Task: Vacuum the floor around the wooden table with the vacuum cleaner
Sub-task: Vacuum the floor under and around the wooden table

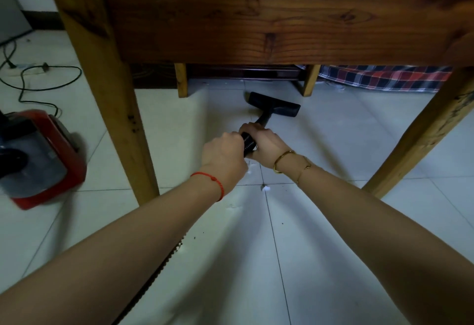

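Both forearms reached low; the left hand (225,155) and right hand (264,142) clamped the hose (248,141), steering the nozzle (274,105) under the wooden table (256,22).

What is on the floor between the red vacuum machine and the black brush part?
In the head view, a wooden table leg stands between the red vacuum body and the black floor nozzle; otherwise just pale floor tiles.

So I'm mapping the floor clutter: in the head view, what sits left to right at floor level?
Red vacuum body → near-left table leg → black floor nozzle → near-right table leg.
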`<state>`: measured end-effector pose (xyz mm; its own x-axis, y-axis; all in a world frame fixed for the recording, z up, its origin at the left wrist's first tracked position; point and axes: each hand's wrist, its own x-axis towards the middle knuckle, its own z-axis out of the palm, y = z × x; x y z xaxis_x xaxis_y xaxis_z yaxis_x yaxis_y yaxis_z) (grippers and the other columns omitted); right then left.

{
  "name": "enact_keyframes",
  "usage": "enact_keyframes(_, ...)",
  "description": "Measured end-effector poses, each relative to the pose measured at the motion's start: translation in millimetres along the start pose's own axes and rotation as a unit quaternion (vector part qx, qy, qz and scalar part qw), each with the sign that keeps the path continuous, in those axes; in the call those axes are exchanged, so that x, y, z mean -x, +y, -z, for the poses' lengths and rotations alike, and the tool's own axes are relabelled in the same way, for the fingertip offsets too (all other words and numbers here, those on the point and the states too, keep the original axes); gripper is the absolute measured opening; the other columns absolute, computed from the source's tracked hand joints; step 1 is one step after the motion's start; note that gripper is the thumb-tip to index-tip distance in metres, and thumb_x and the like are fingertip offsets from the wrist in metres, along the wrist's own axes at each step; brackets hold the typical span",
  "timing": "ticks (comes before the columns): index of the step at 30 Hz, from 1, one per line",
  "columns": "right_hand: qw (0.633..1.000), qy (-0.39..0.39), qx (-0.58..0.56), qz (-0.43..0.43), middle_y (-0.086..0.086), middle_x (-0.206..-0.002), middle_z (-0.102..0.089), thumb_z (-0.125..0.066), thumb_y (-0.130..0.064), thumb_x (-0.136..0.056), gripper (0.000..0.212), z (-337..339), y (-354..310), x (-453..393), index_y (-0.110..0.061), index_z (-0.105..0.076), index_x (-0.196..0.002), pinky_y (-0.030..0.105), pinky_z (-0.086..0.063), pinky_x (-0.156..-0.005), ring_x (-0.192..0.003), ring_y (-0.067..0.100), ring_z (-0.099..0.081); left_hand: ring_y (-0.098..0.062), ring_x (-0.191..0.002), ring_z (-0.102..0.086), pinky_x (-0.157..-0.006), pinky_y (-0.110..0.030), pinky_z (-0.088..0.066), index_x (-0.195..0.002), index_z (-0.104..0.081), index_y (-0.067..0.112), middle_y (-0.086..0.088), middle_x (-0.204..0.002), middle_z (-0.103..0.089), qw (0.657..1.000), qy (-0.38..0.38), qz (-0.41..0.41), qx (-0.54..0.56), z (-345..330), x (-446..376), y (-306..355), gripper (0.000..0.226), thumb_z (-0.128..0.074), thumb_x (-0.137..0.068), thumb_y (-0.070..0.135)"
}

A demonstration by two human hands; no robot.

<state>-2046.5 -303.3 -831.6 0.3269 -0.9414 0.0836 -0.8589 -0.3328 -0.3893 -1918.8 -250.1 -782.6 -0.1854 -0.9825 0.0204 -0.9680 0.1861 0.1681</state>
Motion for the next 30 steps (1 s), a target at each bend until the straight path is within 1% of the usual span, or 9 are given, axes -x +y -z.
enact_keyframes(4,0.999,0.007,-0.027,0.043,0.014,-0.110,-0.055,-0.070,-0.010,-0.079,0.037,-9.9,-36.4,9.4,-0.008,-0.052,-0.112,0.045,-0.052,-0.082,-0.096,0.034,-0.057,-0.024,-0.075,-0.052,-0.063,-0.030,-0.038,-0.111,-0.054,0.011,-0.001,-0.080,-0.041,1.000,0.008,0.011,-0.014,13.3,31.2,-26.0,0.024,-0.056,-0.087,0.014)
enact_keyframes(7,0.997,0.006,-0.038,0.061,0.013,-0.109,-0.055,-0.070,-0.009,-0.079,0.034,-16.4,-63.8,15.3,-0.007,-0.052,-0.108,0.042,-0.051,-0.083,-0.097,0.032,-0.056,-0.021,-0.068,-0.046,-0.060,-0.030,-0.037,-0.107,-0.052,0.013,0.001,-0.075,-0.039,1.000,0.010,0.015,-0.014,21.3,53.9,-44.4,0.020,-0.055,-0.088,0.015)
enact_keyframes(12,0.994,-0.008,-0.053,0.093,0.013,-0.107,-0.053,-0.070,-0.009,-0.078,0.033,-31.9,-98.8,22.2,-0.010,-0.051,-0.105,0.046,-0.051,-0.082,-0.093,0.031,-0.054,-0.015,-0.057,-0.040,-0.051,-0.026,-0.032,-0.097,-0.045,0.016,0.004,-0.067,-0.032,0.999,0.012,0.041,-0.020,28.9,86.9,-71.9,0.016,-0.056,-0.087,0.021)
enact_keyframes(14,0.992,-0.016,-0.056,0.108,0.012,-0.106,-0.052,-0.070,-0.010,-0.078,0.034,-37.7,-108.0,23.2,-0.011,-0.050,-0.105,0.047,-0.051,-0.080,-0.093,0.031,-0.052,-0.013,-0.055,-0.038,-0.051,-0.026,-0.033,-0.093,-0.041,0.017,0.004,-0.067,-0.033,0.998,0.012,0.051,-0.021,30.0,96.8,-79.0,0.017,-0.055,-0.087,0.021)
enact_keyframes(18,0.992,-0.022,-0.049,0.118,0.011,-0.108,-0.051,-0.068,-0.010,-0.078,0.034,-44.2,-119.8,21.1,-0.011,-0.050,-0.108,0.046,-0.051,-0.080,-0.094,0.028,-0.050,-0.016,-0.059,-0.044,-0.054,-0.028,-0.037,-0.101,-0.048,0.013,0.005,-0.066,-0.036,0.998,0.012,0.062,-0.024,29.7,103.7,-89.0,0.017,-0.056,-0.087,0.019)
enact_keyframes(21,0.992,-0.013,-0.039,0.116,0.011,-0.106,-0.052,-0.070,-0.012,-0.077,0.035,-46.3,-118.6,15.3,-0.011,-0.050,-0.105,0.046,-0.052,-0.078,-0.091,0.028,-0.051,-0.016,-0.060,-0.043,-0.054,-0.028,-0.035,-0.104,-0.049,0.013,0.004,-0.067,-0.034,0.997,0.011,0.067,-0.029,27.7,97.7,-90.5,0.019,-0.055,-0.087,0.018)
enact_keyframes(23,0.993,-0.014,-0.026,0.116,0.012,-0.107,-0.052,-0.068,-0.009,-0.077,0.033,-44.8,-112.7,8.4,-0.009,-0.051,-0.105,0.047,-0.052,-0.077,-0.091,0.030,-0.053,-0.016,-0.062,-0.044,-0.055,-0.028,-0.035,-0.106,-0.049,0.012,0.003,-0.069,-0.035,0.997,0.006,0.069,-0.024,25.1,88.2,-87.8,0.020,-0.055,-0.087,0.017)
enact_keyframes(27,0.995,-0.026,0.005,0.096,0.014,-0.110,-0.052,-0.069,-0.007,-0.077,0.034,-37.8,-88.3,-11.1,-0.009,-0.052,-0.107,0.047,-0.052,-0.079,-0.091,0.035,-0.057,-0.020,-0.070,-0.050,-0.060,-0.029,-0.040,-0.110,-0.053,0.011,-0.001,-0.083,-0.046,0.998,-0.001,0.064,0.008,16.8,57.6,-76.1,0.023,-0.057,-0.087,0.015)
enact_keyframes(30,0.997,-0.035,0.018,0.067,0.015,-0.117,-0.053,-0.069,-0.012,-0.080,0.035,-30.9,-66.7,-26.9,-0.012,-0.053,-0.111,0.044,-0.050,-0.088,-0.099,0.036,-0.057,-0.025,-0.085,-0.059,-0.064,-0.029,-0.039,-0.111,-0.055,0.010,-0.007,-0.096,-0.057,0.997,-0.002,0.067,0.023,10.7,30.1,-64.0,0.024,-0.056,-0.087,0.011)
